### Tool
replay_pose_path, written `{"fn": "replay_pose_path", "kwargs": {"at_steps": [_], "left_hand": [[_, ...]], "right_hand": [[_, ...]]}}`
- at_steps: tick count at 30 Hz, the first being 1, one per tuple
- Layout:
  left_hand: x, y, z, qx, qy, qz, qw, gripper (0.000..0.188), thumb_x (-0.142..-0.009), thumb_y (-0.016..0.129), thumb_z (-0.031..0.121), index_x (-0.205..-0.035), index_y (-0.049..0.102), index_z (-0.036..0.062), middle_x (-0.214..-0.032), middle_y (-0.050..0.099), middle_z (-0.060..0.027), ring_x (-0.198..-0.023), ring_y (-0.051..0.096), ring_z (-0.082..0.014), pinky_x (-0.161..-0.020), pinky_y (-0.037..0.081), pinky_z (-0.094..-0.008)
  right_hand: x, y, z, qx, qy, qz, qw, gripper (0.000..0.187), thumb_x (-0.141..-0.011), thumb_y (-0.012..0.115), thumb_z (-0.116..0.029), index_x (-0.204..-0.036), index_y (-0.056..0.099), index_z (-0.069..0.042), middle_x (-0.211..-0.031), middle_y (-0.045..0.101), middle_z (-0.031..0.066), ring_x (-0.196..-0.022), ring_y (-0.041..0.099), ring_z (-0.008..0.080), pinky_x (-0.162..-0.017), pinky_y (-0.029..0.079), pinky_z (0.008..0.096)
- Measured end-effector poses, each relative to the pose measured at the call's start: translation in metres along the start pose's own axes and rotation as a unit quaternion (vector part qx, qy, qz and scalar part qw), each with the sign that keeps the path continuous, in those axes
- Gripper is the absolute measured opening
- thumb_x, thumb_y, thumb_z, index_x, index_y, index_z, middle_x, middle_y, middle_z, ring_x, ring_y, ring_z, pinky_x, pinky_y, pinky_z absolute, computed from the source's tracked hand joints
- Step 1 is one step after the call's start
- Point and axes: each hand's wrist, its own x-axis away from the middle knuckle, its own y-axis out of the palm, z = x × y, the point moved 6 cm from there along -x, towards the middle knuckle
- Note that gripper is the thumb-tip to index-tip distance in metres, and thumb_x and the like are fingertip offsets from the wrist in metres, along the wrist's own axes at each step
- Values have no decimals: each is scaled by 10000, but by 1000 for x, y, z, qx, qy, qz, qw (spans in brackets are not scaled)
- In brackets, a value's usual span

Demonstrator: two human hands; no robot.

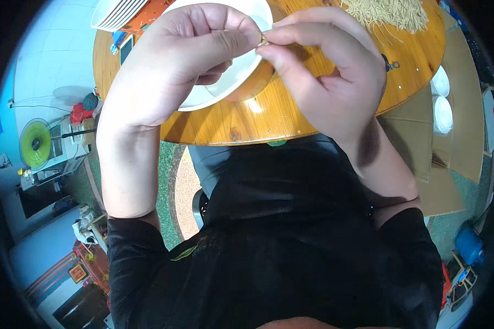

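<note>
Both my hands are raised over the near part of a round wooden table (225, 127), fingertips meeting above the right side of a white basin (240, 71). Between them is a tiny gold-coloured piece (264, 40), too small to make out its kind. My left hand (203, 46) pinches it between thumb and curled fingers. From the other side, the thumb and index finger of my right hand (335, 60) close on the same piece. A bundle of beige cords (392, 13) lies at the far right of the table. My left hand hides part of the basin.
A stack of white containers (115, 13) stands at the far left, near a phone (127, 49). A small dark item with a metal clip (391, 65) lies right of my right hand. Beside the table is an open cardboard box (411, 126) with white round items (442, 114).
</note>
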Motion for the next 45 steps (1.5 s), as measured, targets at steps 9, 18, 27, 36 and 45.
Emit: {"fn": "replay_pose_path", "kwargs": {"at_steps": [9,18,27,36,45], "left_hand": [[-1,1,-3,6,-8,17,1000,198,-1082,716,191,-1171,743,17,-860,632,73,-633,384,17,-562,238,-183],[0,-4,-3,30,4,9,1000,226,-1080,726,214,-1194,751,20,-845,684,48,-630,434,13,-559,267,-172],[6,5,5,-112,3,64,992,218,-1057,752,219,-1137,790,20,-1001,822,-55,-925,771,-96,-780,588,-197],[5,-10,5,-123,120,72,982,270,-1117,666,254,-1154,809,28,-806,697,36,-619,417,-17,-576,285,-213],[6,-19,6,-44,115,98,988,308,-1144,614,250,-1160,792,0,-695,476,90,-617,336,-28,-590,235,-229]], "right_hand": [[-8,-6,0,-25,211,6,977,122,-841,785,46,-911,694,6,-922,709,168,-813,727,314,-745,573,369],[-4,4,20,-68,235,-15,970,108,-885,740,38,-934,650,4,-912,680,176,-825,704,309,-758,548,385],[20,-1,22,-87,221,-76,968,88,-1071,682,-64,-1094,692,20,-1030,686,44,-962,652,103,-910,520,244],[34,4,27,-189,366,-77,908,116,-1099,643,-79,-1156,673,18,-1022,684,20,-1004,662,90,-934,536,254],[46,18,24,-269,381,-167,869,140,-1136,566,-120,-1175,637,-6,-1055,658,20,-1005,649,95,-959,526,273]]}}
